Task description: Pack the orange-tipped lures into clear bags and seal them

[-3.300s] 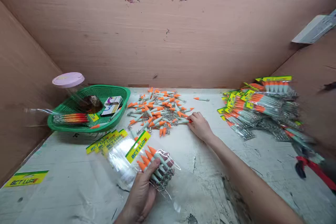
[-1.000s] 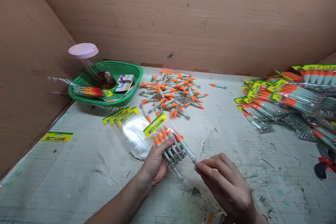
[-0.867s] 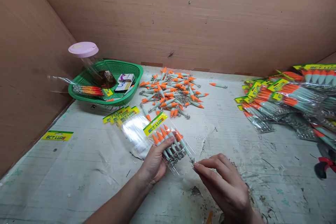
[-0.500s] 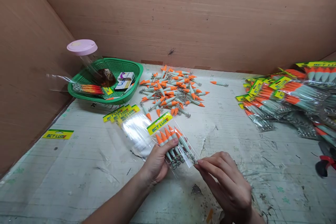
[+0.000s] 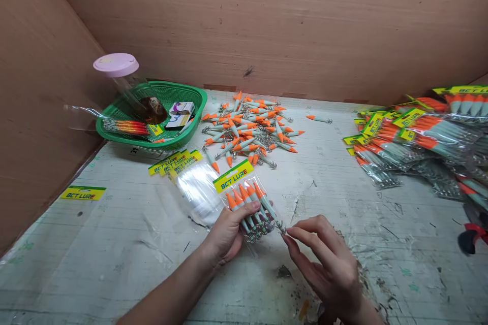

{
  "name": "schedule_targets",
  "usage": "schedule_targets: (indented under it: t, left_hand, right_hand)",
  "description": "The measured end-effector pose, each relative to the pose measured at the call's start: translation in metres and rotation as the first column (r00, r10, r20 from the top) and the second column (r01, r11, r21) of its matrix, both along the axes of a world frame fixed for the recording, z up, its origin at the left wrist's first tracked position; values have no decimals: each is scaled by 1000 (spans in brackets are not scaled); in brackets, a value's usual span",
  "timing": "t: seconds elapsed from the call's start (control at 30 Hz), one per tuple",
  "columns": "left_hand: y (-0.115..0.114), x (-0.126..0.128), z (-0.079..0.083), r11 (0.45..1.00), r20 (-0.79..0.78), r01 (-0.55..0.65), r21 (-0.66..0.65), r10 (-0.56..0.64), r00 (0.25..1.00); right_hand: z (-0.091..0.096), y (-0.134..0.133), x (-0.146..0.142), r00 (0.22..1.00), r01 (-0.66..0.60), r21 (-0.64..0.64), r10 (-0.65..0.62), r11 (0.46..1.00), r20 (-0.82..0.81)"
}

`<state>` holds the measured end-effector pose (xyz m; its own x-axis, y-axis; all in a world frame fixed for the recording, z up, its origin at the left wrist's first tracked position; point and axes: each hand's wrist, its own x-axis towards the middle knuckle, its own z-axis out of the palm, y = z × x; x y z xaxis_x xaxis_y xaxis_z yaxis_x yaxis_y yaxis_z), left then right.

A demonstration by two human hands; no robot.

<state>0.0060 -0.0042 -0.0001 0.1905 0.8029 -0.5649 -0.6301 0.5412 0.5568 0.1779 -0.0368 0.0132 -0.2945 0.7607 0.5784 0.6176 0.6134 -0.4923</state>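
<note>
My left hand (image 5: 226, 233) grips a clear packet (image 5: 247, 203) with a yellow "BCT LURE" header, which holds several orange-tipped squid lures. My right hand (image 5: 328, 264) pinches the hooked end of one lure at the packet's open lower end. Beyond the packet lies a loose pile of orange-and-pale lures (image 5: 247, 129). A small stack of empty clear packets (image 5: 183, 172) with yellow headers lies just left of the held one.
A green basket (image 5: 190, 96) at the back left holds a jar with a pink lid (image 5: 116, 64), a small box and a filled packet. Filled packets (image 5: 415, 142) are heaped at the right. Red-handled pliers (image 5: 470, 236) lie at the right edge. Brown board walls enclose the table.
3.3 s ago my right hand reached into the loose pile; it has come back to the packet's lower end. The left hand has kept its hold and tilted the packet slightly.
</note>
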Motion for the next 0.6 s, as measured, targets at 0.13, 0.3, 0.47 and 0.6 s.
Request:
schedule_targets:
  t: [0.13, 0.3, 0.47, 0.6]
  left_hand:
    - [-1, 3, -2, 1000, -8, -20, 16, 20, 1000]
    - [-2, 4, -2, 997, -49, -68, 33, 70, 996]
    - [-2, 4, -1, 998, -58, -64, 25, 65, 996]
    - [-3, 6, -2, 995, -30, -97, 33, 98, 995]
  right_hand:
    - [-5, 0, 0, 1000, -28, 3, 28, 1000, -9]
    - [-10, -4, 0, 997, -48, -37, 46, 998, -61]
    - [-16, -9, -4, 991, -29, -32, 24, 999, -132]
    - [-17, -12, -5, 978, 61, -71, -74, 996, -197]
